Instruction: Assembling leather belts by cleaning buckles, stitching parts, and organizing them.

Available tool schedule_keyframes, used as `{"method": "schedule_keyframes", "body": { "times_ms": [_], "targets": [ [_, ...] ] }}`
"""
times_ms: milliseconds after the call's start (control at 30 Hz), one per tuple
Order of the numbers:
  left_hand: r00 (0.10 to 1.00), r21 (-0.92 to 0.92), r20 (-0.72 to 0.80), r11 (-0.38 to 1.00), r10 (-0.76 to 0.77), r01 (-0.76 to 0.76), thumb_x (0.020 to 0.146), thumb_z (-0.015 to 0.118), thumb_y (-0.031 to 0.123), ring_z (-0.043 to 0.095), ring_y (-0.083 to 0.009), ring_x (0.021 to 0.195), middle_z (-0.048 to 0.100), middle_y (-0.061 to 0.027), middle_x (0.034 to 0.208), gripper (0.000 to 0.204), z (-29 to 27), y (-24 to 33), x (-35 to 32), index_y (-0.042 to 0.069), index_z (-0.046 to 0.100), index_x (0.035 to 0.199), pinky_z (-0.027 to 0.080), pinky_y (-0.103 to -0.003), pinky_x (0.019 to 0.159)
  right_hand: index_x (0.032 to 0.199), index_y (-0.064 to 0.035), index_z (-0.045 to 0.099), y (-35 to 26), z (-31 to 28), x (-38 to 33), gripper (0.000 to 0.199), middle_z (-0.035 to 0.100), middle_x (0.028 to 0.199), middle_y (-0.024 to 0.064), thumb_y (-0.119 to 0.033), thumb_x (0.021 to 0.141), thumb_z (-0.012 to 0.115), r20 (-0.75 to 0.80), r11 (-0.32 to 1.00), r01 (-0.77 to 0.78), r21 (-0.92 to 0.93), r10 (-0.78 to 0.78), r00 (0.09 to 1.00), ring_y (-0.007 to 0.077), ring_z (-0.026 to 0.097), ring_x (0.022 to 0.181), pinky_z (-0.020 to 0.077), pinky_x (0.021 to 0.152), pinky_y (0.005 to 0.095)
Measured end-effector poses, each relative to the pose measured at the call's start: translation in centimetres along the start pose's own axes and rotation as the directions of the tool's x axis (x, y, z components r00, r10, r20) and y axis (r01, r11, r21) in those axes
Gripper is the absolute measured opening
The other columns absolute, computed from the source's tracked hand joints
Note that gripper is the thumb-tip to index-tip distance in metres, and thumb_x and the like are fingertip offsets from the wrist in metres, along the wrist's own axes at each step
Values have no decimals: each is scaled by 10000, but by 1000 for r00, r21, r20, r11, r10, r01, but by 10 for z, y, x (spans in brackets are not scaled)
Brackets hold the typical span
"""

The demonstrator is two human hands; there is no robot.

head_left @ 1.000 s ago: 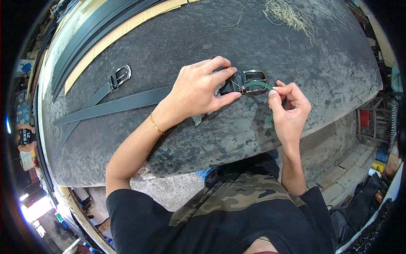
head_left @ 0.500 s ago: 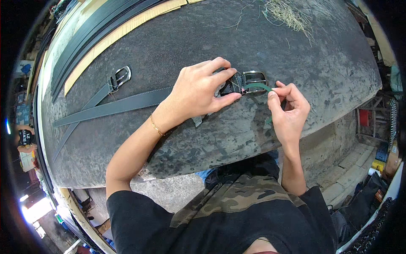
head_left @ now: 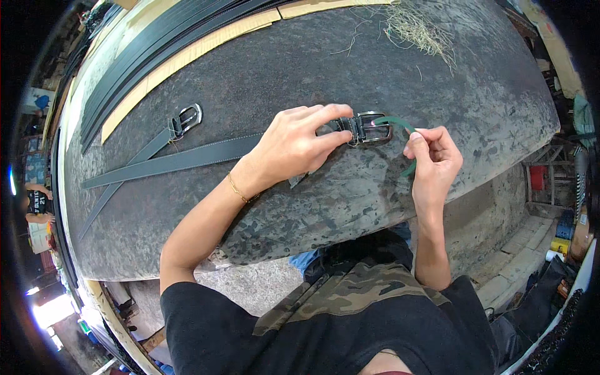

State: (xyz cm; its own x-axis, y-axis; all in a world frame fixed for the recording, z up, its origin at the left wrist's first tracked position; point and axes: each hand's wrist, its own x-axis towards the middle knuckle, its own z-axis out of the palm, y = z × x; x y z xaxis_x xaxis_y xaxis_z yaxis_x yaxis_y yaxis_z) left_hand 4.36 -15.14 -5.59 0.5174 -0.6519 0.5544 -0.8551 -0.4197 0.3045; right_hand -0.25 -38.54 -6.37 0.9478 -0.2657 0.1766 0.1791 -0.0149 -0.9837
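Note:
A dark leather belt (head_left: pixel 187 159) lies across the worn dark table (head_left: pixel 350 69). My left hand (head_left: pixel 294 147) presses down on the belt's end, thumb and fingers pinching just behind its silver buckle (head_left: pixel 373 128). My right hand (head_left: pixel 434 156) pinches a thin green strip (head_left: pixel 394 120) that curves out of the buckle and hangs down past my fingers.
A second belt with a silver buckle (head_left: pixel 186 119) lies to the left, its strap running down-left. Several dark strips (head_left: pixel 156 56) and a tan board (head_left: pixel 187 59) lie along the far edge. Dry straw (head_left: pixel 415 28) sits at the back right. A person stands at the far left.
My right hand has shifted slightly along the green strip at the buckle. The left hand stays put on the belt.

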Motion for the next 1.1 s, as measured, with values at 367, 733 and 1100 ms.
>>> {"method": "schedule_keyframes", "body": {
  "times_ms": [367, 733, 1100],
  "targets": [
    [970, 127, -131, 967, -206, 223, 708, 693, 2, 624, -254, 702, 559, -88, 816, 169, 0, 9, -14, 23, 622, 859, 518, -349, 587, 823, 25, 599, -10, 44, 2, 74, 617, 742, 2, 44, 830, 670, 67, 988, 111, -103, -105, 992, 39, 554, 677, 456, 617, 212],
    [967, 84, -155, 973, -202, 217, 684, 702, -17, 628, -248, 671, 572, -84, 788, 182, 0, 8, -13, 29, 629, 844, 513, -337, 564, 783, 2, 590, 1, 48, -1, 136, 539, 598, 29, 4, 743, 720, 173, 876, 383, -293, -346, 922, 69, 528, 573, 466, 577, 237],
    [967, 87, -168, 975, -190, 207, 675, 703, -26, 620, -244, 653, 573, -83, 781, 187, 2, 6, -15, 28, 628, 837, 509, -332, 547, 788, -11, 589, 7, 50, -1, 139, 531, 578, 29, 12, 739, 717, 195, 842, 426, -332, -380, 904, 76, 529, 535, 463, 543, 241]
  ]
}}
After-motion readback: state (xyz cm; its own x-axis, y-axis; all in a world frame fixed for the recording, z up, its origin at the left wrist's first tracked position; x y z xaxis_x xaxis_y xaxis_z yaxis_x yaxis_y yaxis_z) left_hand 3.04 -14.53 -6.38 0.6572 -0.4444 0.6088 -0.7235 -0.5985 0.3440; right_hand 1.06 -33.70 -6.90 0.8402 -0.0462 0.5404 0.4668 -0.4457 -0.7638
